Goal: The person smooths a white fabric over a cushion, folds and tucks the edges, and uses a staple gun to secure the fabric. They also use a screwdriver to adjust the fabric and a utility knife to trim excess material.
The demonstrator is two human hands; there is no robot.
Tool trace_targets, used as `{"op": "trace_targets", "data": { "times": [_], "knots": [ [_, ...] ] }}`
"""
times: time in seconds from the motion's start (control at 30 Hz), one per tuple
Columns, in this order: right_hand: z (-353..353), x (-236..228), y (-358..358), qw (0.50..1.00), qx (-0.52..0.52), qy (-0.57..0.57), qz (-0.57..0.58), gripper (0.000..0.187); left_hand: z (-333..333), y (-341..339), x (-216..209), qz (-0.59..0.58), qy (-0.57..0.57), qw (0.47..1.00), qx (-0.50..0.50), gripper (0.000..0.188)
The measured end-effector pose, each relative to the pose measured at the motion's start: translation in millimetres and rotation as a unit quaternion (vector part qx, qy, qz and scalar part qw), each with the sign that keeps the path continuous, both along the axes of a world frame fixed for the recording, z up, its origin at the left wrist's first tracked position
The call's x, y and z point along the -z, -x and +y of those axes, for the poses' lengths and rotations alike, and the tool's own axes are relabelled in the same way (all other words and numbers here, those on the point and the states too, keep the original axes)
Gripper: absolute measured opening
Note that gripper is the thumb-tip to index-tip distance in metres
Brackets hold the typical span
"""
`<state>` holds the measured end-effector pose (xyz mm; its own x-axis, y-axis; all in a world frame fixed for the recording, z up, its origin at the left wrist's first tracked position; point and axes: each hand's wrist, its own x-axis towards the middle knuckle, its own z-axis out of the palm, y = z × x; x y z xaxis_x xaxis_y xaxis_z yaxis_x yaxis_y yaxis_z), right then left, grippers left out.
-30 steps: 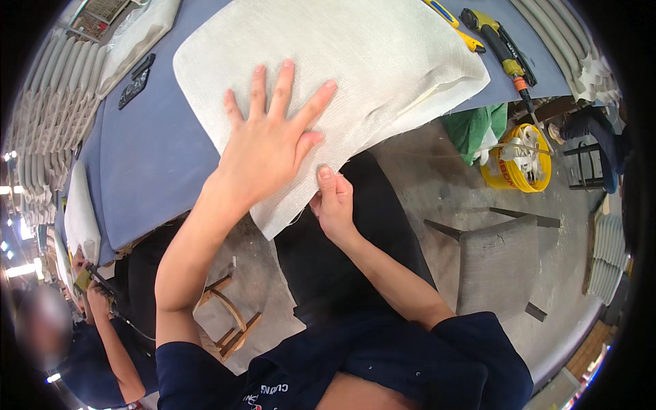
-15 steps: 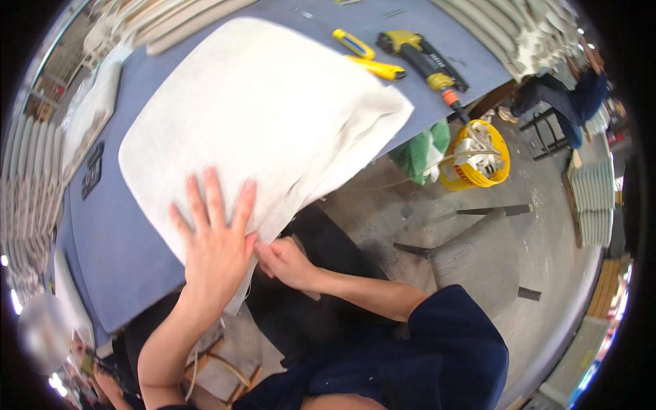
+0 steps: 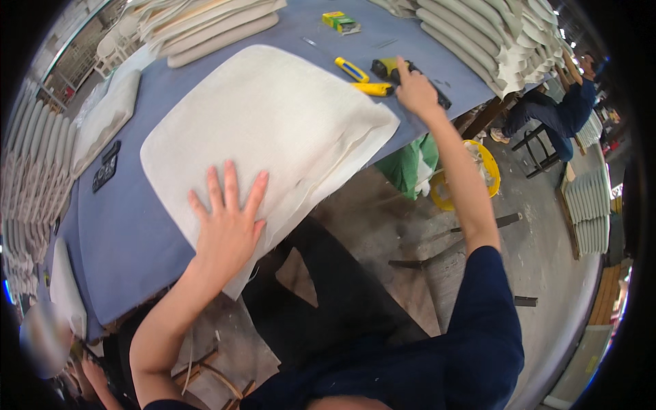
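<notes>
A cream fabric-covered seat pad (image 3: 260,116) lies on the blue-grey covered table, its loose fabric edge hanging over the near right side. My left hand (image 3: 227,236) rests flat on the pad's near part with fingers spread. Stretched out to the far right, my right hand (image 3: 415,90) is closed round the handle of a yellow and black staple gun (image 3: 386,67); some of its fingers are hidden. Beside the gun lie a yellow utility knife (image 3: 373,89) and a yellow-handled screwdriver (image 3: 351,69).
Stacked pads (image 3: 222,34) stand at the back, with more at left and right. A small green and yellow box (image 3: 340,22) sits far back. Beyond the table edge are a yellow bucket (image 3: 488,174), an upturned grey chair seat (image 3: 451,287) and a seated person (image 3: 567,109).
My right hand has left the pad's near fabric edge and moved far right onto the staple gun. My left hand stays flat on the pad.
</notes>
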<state>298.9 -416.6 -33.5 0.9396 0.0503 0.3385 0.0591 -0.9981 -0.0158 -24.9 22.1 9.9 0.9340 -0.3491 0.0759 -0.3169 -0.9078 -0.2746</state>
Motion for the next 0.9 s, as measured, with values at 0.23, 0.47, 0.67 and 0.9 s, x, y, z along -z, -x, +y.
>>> {"op": "trace_targets", "data": {
  "times": [0.23,0.47,0.67,0.9],
  "knots": [
    [86,-46,183,0.813,-0.137,-0.565,-0.046,0.057,16,9,2,-0.023,-0.017,0.999,-0.019,0.09],
    [208,74,387,0.506,-0.074,-0.811,0.284,0.036,15,5,8,-0.024,0.021,0.999,0.012,0.091],
    [255,60,378,0.756,-0.3,-0.569,0.118,0.04,17,3,13,-0.03,0.001,1.0,-0.007,0.097],
    [250,75,373,0.719,-0.218,-0.611,0.25,0.015,16,4,16,-0.037,0.029,0.999,-0.015,0.098]
  ]
}}
